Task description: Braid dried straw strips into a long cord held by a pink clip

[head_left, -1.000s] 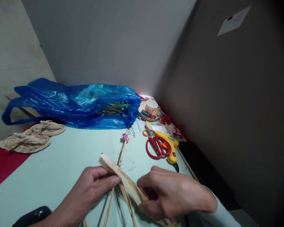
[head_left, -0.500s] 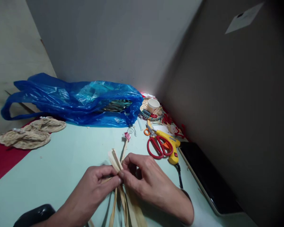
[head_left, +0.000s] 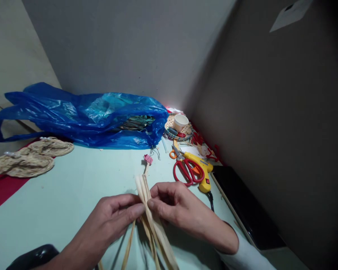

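Note:
Pale dried-leaf strips (head_left: 157, 228), which look like corn husk, run between my two hands and trail toward the lower edge. My left hand (head_left: 116, 213) pinches them between thumb and fingers from the left. From the other side, my right hand (head_left: 177, 204) grips the same strips, thumb on top. Their wide upper end stands up above my fingertips. Just beyond, a pink binder clip (head_left: 148, 159) is clamped on the far end of a narrow strip that leads back to my hands. How the strips cross beneath my fingers is hidden.
Red-handled scissors (head_left: 188, 170) lie against a yellow glue gun (head_left: 204, 176) on the right, beside a black tablet-like device (head_left: 245, 206). A blue plastic bag (head_left: 87, 120) stretches along the wall. Woven sandals (head_left: 25, 161) lie left; a white cup (head_left: 180, 122) sits on a woven tray (head_left: 169, 122).
The wide strip has been turned more upright and flattened, with its folds now facing me. My hands have parted slightly at the fingertips. The whole view has shifted a little.

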`<action>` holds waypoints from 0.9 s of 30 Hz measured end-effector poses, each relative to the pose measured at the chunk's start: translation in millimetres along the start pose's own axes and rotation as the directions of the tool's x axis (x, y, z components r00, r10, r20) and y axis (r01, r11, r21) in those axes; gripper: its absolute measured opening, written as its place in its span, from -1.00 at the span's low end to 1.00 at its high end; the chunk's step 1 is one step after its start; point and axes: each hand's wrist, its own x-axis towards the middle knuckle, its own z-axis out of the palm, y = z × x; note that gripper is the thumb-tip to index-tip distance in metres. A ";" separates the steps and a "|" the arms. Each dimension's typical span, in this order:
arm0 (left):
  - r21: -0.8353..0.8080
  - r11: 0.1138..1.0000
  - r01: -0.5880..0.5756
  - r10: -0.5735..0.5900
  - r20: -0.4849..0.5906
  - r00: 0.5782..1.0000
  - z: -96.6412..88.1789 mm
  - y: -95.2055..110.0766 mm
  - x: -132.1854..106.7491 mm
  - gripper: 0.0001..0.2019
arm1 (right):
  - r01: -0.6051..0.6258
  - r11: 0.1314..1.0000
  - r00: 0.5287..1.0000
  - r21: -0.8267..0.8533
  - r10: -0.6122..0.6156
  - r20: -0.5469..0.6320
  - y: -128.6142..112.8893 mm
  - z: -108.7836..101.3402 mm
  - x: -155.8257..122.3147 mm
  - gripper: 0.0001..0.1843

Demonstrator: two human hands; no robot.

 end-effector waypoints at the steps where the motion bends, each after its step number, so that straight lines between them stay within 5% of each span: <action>1: 0.000 1.000 -0.023 0.023 0.015 1.000 -0.5 0.4 0.1 -0.81 | 0.020 0.994 0.999 -0.106 -0.022 -0.025 -1.4 1.2 -1.2 -0.84; 4: 0.010 0.999 -0.052 0.051 0.064 0.997 -1.7 0.4 0.2 -0.79 | 0.049 0.948 0.992 -0.313 -0.083 -0.097 -4.1 6.6 -3.8 -0.86; 9: 0.088 0.992 -0.091 0.090 0.015 0.996 -1.9 -3.6 0.9 -0.80 | 0.033 0.939 0.981 -0.343 -0.097 -0.171 -4.0 9.3 -4.4 -0.85; 17: 0.014 1.000 -0.006 0.007 -0.045 0.999 5.9 8.7 -5.1 -0.78 | -0.036 0.980 0.981 -0.195 -0.003 -0.196 -4.0 1.0 -3.7 -0.79; 27: 0.042 0.999 -0.023 0.026 -0.069 0.997 5.8 8.1 -4.8 -0.76 | -0.109 0.994 0.992 -0.011 0.108 -0.060 0.4 3.6 -3.3 -0.80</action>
